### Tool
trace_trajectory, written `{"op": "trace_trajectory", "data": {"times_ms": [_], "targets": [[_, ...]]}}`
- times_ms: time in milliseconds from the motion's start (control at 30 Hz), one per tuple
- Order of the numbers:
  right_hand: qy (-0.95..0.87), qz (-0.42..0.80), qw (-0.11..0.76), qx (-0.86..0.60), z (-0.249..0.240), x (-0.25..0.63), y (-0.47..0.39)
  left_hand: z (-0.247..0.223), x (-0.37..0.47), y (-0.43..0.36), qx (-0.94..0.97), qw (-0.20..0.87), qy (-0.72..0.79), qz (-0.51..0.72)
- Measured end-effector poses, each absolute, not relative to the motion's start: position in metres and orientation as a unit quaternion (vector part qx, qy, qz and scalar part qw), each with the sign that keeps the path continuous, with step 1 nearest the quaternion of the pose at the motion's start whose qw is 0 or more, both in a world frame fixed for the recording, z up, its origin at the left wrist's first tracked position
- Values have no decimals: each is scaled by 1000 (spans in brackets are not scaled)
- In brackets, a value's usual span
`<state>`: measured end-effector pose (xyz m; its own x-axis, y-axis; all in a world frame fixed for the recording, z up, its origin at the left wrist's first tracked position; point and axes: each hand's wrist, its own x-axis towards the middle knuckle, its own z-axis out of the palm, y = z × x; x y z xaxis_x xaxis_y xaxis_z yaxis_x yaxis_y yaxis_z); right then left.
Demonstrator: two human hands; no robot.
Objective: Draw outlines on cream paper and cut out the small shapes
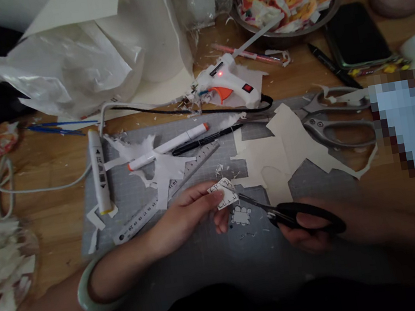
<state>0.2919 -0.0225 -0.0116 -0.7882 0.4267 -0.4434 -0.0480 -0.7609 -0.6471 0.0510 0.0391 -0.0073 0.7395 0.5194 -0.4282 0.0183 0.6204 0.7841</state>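
Between the thumb and fingers of my left hand (pixel 196 207) is a small piece of white paper (pixel 230 197) with a scalloped black outline drawn on it. My right hand (pixel 306 232) grips black-handled scissors (pixel 331 217), whose blades reach left to the paper's right side. Whether the blades are parted is hard to make out. Just below, a small scalloped paper cutout (pixel 241 216) lies on the grey cutting mat (pixel 209 265), with tiny scraps around it. Larger cream paper offcuts (pixel 267 159) lie beyond the scissors.
A glue gun (pixel 235 80) with a lit red light stands behind the mat. Markers (pixel 100 172), a metal ruler (pixel 145 220) and large grey scissors (pixel 337 116) lie around. A metal bowl (pixel 290 32) of paper pieces and a phone (pixel 357 34) are at the back right.
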Motion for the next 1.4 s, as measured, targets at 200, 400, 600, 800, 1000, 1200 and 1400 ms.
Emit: {"op": "trace_trajectory", "data": {"times_ms": [200,400,600,800,1000,1200,1400], "targets": [[-321,891,142,-287,-14,293,-25,-7,52,40,399,841,331,157],[-329,889,157,-276,-15,293,-26,-8,52,40,400,838,334,164],[-307,898,164,-269,-21,294,-28,-8,51,40,385,844,339,154],[-349,882,136,-285,-13,292,-25,-8,48,42,429,839,321,89],[-383,864,123,-302,-5,291,-22,-7,48,40,455,843,283,49],[-359,877,121,-295,-7,291,-23,-7,48,41,453,835,298,92],[-367,871,120,-303,-7,291,-23,-6,48,41,493,814,302,59]]}}
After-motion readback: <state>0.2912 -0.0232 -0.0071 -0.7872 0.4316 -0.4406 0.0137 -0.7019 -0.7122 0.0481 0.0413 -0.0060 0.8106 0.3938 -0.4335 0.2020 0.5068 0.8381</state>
